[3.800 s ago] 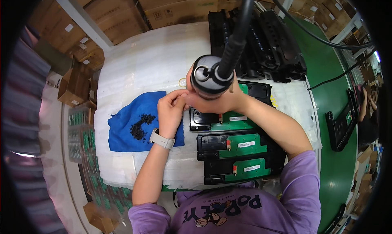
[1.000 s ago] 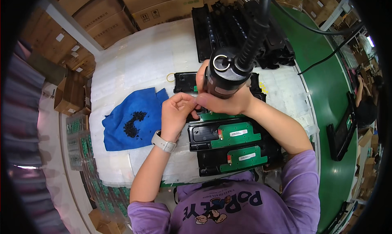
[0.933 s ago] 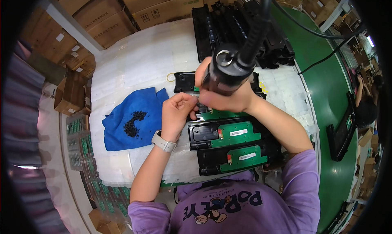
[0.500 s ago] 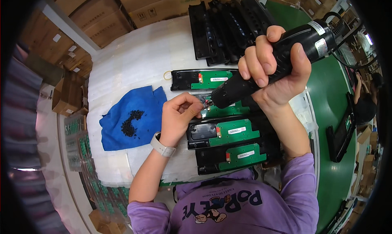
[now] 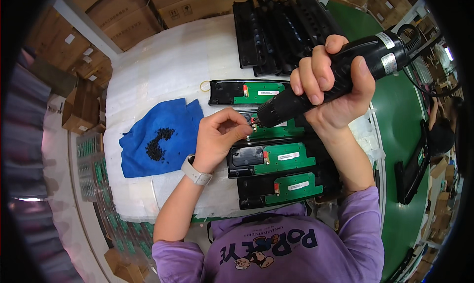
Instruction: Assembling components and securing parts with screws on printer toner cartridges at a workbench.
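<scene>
My right hand is wrapped round a black electric screwdriver, which slants down to the left. Its bit end is close to the fingertips of my left hand. Thumb and forefinger of that hand are pinched together at the bit; whatever lies between them is too small to make out. Beneath both is a black plastic housing with a green circuit board, partly covered by the hands and tool. A similar board lies nearer me. Left of my left hand, small black screws are heaped on a blue cloth.
Another housing with a board lies just beyond, and one more at the near edge. Black housings are stacked at the back. A cable trails from the screwdriver. Cardboard boxes stand behind the white-covered table.
The view has shifted slightly. My left fingertips have moved a little to the right, still pinched near the bit. The screwdriver stays in my right hand at much the same angle.
</scene>
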Demonstrator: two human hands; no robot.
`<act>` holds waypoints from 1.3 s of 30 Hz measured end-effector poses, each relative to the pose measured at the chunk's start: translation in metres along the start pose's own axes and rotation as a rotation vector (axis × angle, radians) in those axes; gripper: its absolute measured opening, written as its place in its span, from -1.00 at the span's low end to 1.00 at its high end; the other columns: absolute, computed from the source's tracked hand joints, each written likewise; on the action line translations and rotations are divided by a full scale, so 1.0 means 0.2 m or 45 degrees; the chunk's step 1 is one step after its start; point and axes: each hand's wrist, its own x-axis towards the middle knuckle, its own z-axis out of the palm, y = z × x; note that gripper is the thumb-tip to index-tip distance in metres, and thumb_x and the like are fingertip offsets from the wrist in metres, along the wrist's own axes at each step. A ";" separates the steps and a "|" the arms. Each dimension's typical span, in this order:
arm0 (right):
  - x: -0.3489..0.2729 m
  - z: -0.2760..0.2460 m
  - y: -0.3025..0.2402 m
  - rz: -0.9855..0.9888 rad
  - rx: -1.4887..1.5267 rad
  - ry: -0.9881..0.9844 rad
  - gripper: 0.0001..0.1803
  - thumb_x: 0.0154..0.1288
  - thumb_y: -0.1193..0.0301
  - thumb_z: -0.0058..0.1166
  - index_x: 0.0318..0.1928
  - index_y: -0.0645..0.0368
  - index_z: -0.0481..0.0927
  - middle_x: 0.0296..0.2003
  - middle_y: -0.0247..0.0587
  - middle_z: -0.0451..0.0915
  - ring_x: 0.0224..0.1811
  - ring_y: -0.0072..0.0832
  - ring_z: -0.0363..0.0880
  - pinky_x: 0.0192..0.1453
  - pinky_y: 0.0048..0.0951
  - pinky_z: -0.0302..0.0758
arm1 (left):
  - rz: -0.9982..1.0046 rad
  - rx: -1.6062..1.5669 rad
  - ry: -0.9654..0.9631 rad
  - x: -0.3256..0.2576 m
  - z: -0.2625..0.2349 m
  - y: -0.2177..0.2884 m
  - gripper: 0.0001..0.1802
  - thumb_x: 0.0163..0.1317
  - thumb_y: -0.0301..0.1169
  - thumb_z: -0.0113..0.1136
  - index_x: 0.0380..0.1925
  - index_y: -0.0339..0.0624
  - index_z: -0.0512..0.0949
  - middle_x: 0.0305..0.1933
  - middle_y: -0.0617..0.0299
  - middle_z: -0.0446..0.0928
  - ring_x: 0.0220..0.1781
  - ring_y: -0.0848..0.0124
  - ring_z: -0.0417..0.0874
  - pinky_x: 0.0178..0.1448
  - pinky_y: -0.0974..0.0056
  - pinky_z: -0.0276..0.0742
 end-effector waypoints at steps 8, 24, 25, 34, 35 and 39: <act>-0.03 0.03 0.03 -0.018 -0.080 -0.007 -0.68 0.26 0.18 -0.17 -0.15 0.16 0.33 -0.68 -0.32 0.29 -0.76 -0.54 0.27 -0.55 -0.41 0.34 | -0.074 0.065 -0.018 -0.01 -0.01 -0.02 -0.90 0.06 -0.53 0.26 -0.43 -0.32 0.55 -0.47 0.28 0.55 -0.44 0.58 0.54 -0.32 0.52 0.45; -0.20 0.00 0.02 0.393 -0.497 -0.143 -0.72 -0.09 0.53 0.17 -0.31 0.30 0.41 -0.52 -0.31 0.46 -0.51 -0.69 0.42 -0.43 -0.68 0.35 | 0.677 1.344 -0.189 0.02 0.01 -0.03 -0.87 0.04 -0.43 0.18 -0.40 -0.19 0.49 -0.45 0.21 0.47 -0.32 0.26 0.46 -0.23 0.23 0.30; -0.20 0.01 0.01 0.430 -0.535 -0.120 -0.73 -0.12 0.51 0.21 -0.36 0.25 0.43 -0.53 -0.34 0.46 -0.52 -0.71 0.41 -0.45 -0.68 0.34 | 0.690 1.339 -0.203 0.02 0.01 -0.03 -0.89 0.04 -0.44 0.18 -0.42 -0.19 0.49 -0.46 0.20 0.46 -0.32 0.26 0.46 -0.24 0.22 0.30; -0.18 -0.01 0.08 0.206 -0.824 -0.627 -0.72 -0.10 0.53 0.19 -0.39 0.22 0.34 -0.67 -0.33 0.38 -0.66 -0.55 0.38 -0.54 -0.55 0.37 | 0.673 1.316 -0.248 0.02 0.00 -0.04 -0.93 0.02 -0.49 0.15 -0.47 -0.21 0.47 -0.51 0.16 0.43 -0.36 0.20 0.46 -0.24 0.17 0.35; -0.18 -0.01 0.09 0.203 -0.832 -0.612 -0.72 -0.11 0.53 0.19 -0.40 0.22 0.34 -0.67 -0.33 0.38 -0.66 -0.55 0.38 -0.54 -0.55 0.37 | 0.661 1.308 -0.261 0.02 -0.01 -0.04 -0.93 0.02 -0.49 0.15 -0.47 -0.21 0.47 -0.51 0.15 0.42 -0.36 0.19 0.46 -0.23 0.16 0.36; -0.20 -0.01 0.07 0.224 -0.897 -0.580 -0.70 -0.12 0.51 0.21 -0.39 0.22 0.35 -0.69 -0.33 0.38 -0.66 -0.55 0.38 -0.54 -0.55 0.38 | 0.659 1.325 -0.272 0.02 0.01 -0.04 -0.93 0.02 -0.49 0.14 -0.47 -0.23 0.47 -0.51 0.14 0.42 -0.36 0.18 0.45 -0.22 0.16 0.37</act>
